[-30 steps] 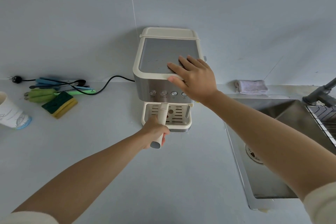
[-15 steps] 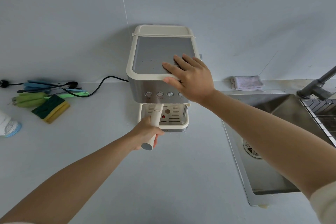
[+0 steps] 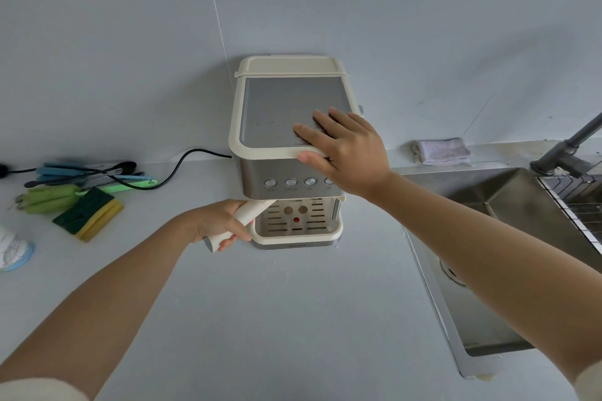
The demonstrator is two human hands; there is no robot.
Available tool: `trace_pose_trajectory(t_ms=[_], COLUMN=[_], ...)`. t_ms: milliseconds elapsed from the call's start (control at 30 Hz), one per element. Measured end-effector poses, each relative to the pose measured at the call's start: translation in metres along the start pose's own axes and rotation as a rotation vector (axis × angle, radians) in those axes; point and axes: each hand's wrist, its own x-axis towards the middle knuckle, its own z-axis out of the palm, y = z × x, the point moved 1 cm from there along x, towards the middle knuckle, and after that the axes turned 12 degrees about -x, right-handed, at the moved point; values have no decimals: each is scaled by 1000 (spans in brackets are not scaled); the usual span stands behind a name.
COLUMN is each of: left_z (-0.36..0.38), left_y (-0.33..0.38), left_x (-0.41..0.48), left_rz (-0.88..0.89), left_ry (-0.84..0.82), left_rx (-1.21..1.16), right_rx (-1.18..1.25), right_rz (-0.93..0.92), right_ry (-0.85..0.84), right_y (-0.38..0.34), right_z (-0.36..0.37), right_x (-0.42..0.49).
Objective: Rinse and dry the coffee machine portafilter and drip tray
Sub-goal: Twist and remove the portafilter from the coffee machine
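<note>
A cream and steel coffee machine [image 3: 280, 114] stands against the wall on the grey counter. My left hand [image 3: 218, 221] grips the cream handle of the portafilter [image 3: 247, 213], which slants down to the left from under the machine's front; its head is hidden under the machine. My right hand [image 3: 345, 150] lies flat on the machine's top right corner, thumb over the front edge. The slotted cream drip tray [image 3: 298, 234] sits in the machine's base, with a red dot in its grid.
A steel sink [image 3: 508, 257] with a dark faucet [image 3: 566, 146] and a wire rack [image 3: 576, 205] lies to the right. A folded cloth [image 3: 441, 150] rests behind it. On the left are a green-yellow sponge [image 3: 88, 213], brushes and utensils [image 3: 81, 174], a black cord [image 3: 176, 169] and a paper cup [image 3: 13, 251].
My left hand has swung the portafilter handle from pointing straight at me round to the left. The right hand has stayed on the machine's top.
</note>
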Motion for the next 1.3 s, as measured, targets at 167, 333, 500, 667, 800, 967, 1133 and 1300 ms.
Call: trace_pose_trajectory(t_ms=[167, 333, 500, 667, 800, 967, 1133, 1300], left_z=[-18, -30, -38, -26, 12, 68, 113, 150], left_y=[3, 2, -16, -47, -80, -99, -95, -84], left_x=[8, 20, 25, 10, -7, -32, -40, -43], left_rz=[5, -9, -58, -79, -99, -137, -145, -131], left_ry=[-44, -85, -77, -21, 36, 81, 158, 217], left_rx=[97, 131, 113, 29, -113, -210, -221, -231], right_rx=[-3, 22, 50, 57, 95, 116, 91, 217], right_rz=[-7, -7, -3, 0, 20, 41, 91, 195], right_ry=[-39, -119, -216, -320, -364, -427, -618, -820], right_y=[1, 1, 2, 3, 0, -2, -5, 4], right_z=[-2, -5, -8, -10, -13, -21, -34, -52], right_x=[1, 3, 5, 6, 8, 11, 17, 2])
